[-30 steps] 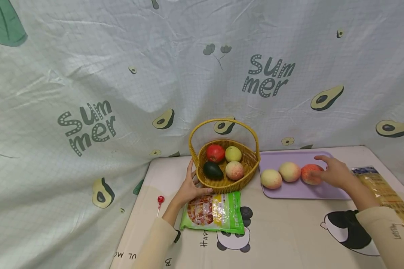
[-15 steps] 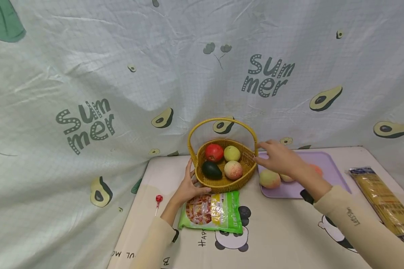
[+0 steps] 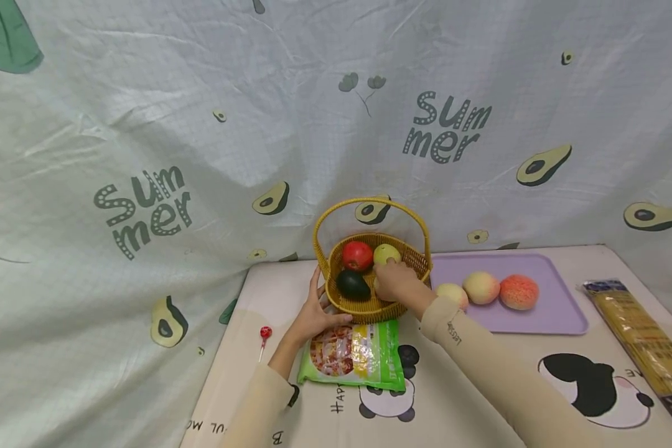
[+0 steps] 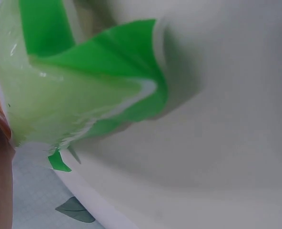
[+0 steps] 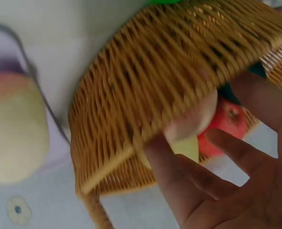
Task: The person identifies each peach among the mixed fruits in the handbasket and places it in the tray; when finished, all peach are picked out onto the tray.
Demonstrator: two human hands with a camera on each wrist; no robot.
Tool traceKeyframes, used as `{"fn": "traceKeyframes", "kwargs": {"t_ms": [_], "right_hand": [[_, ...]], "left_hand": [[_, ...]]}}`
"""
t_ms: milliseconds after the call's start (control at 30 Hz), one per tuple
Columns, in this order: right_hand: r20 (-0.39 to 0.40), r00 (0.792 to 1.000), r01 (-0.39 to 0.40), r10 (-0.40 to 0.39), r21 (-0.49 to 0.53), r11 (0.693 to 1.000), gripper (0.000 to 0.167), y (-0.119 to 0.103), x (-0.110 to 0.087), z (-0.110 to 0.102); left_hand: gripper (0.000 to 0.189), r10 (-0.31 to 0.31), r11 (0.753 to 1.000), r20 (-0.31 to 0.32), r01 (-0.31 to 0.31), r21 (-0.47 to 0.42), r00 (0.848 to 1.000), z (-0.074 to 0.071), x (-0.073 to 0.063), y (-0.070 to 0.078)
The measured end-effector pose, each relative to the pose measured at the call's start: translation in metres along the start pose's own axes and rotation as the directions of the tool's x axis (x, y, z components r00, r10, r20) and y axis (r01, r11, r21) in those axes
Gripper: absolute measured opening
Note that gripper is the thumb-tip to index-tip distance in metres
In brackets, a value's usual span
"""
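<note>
A yellow wicker basket (image 3: 400, 309) with a tall handle holds a red apple-like fruit (image 3: 357, 256), a yellow-green round fruit (image 3: 387, 252), a dark avocado (image 3: 353, 285) and a peach (image 5: 193, 117). Spread fingers of my left hand (image 3: 313, 316) rest against the basket's left side, thumb along its front. My right hand (image 3: 396, 280) reaches down into the basket over the peach, hiding most of it in the head view. In the right wrist view its fingers are spread about the peach, with gaps showing. The left wrist view mostly shows a green food bag (image 4: 84, 90).
Right of the basket, a purple tray (image 3: 560, 317) bears two pale peaches (image 3: 481, 287) and a redder peach (image 3: 519, 292). A long gold packet (image 3: 638, 342) lies at far right. The food bag lies before the basket, with a red lollipop (image 3: 266, 333) to its left.
My right hand has moved left from above the redder peach on the tray, past the basket's handle, and down into the basket. My left hand stays at the basket's side.
</note>
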State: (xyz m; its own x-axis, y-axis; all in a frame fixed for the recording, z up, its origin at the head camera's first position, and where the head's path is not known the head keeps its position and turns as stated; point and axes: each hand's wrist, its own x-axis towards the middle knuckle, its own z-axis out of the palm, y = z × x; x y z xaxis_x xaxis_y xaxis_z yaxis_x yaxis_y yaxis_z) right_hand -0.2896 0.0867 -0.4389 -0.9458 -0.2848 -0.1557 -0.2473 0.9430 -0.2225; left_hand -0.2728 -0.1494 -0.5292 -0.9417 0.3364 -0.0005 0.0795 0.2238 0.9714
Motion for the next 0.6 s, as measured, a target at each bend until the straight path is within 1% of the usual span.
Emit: {"fn": "traceKeyframes", "kwargs": {"t_ms": [67, 167, 267, 433, 533, 600], "right_hand": [[0.000, 1.000, -0.016, 0.016, -0.016, 1.000, 0.032, -0.004, 0.004, 0.008], [-0.012, 0.999, -0.030, 0.030, -0.032, 0.999, 0.031, -0.007, 0.006, 0.016], [-0.052, 0.998, -0.033, 0.030, -0.042, 0.999, 0.029, -0.008, 0.007, 0.023], [-0.128, 0.991, -0.045, 0.039, -0.049, 0.998, 0.019, -0.004, 0.010, 0.032], [-0.165, 0.986, -0.041, 0.033, -0.042, 0.998, 0.018, -0.001, 0.012, 0.036], [-0.168, 0.985, -0.029, 0.023, -0.034, 0.999, 0.019, 0.000, 0.013, 0.038]], "left_hand": [[0.132, -0.001, 1.000, -0.001, 0.001, 0.004, 1.000, -0.001, 0.000, 0.000], [0.132, -0.004, 1.000, 0.002, 0.004, 0.004, 1.000, 0.000, 0.000, 0.000], [0.132, 0.001, 1.000, 0.004, -0.001, 0.000, 1.000, 0.001, 0.000, 0.001], [0.133, 0.004, 1.000, 0.002, -0.004, 0.002, 1.000, 0.002, 0.000, 0.003], [0.133, 0.004, 1.000, 0.002, -0.004, -0.003, 1.000, 0.001, 0.000, 0.003], [0.133, 0.006, 1.000, 0.000, -0.006, -0.005, 1.000, 0.001, -0.001, 0.002]]}}
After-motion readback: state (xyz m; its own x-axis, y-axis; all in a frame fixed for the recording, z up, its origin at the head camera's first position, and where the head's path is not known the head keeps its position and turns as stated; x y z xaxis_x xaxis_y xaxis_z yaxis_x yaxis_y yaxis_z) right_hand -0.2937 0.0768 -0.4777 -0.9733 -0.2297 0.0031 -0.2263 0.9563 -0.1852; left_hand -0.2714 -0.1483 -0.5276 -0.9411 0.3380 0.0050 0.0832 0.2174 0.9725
